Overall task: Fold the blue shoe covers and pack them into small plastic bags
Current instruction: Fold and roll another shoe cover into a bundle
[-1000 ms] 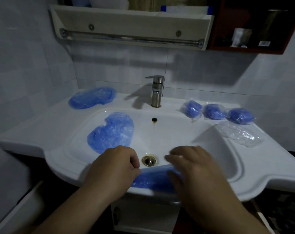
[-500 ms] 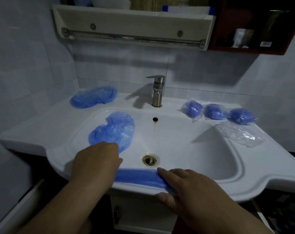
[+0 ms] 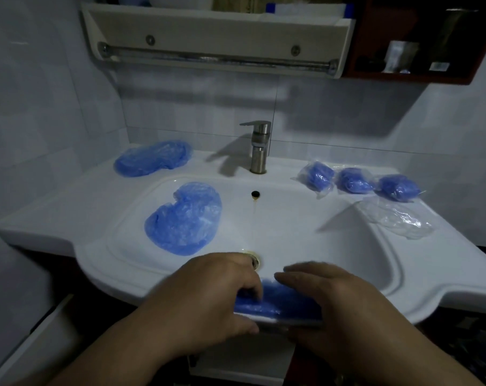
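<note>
One folded shoe cover (image 3: 280,302), blue, of thin crinkled plastic film, lies as a flat strip along the front rim of the sink (image 3: 403,291). Left hand (image 3: 208,296): fingers curled down onto the strip's left end, thumb at the rim's front edge. Right hand (image 3: 328,299): fingers straight and together, laid flat over the right end. Handling, by judgement: near weightless, limp, slippery on glazed ceramic, likely to spring open; best kept pinned flat, then pinched at the ends through all layers. Empty plastic bags (image 3: 397,221) lie on the right counter.
</note>
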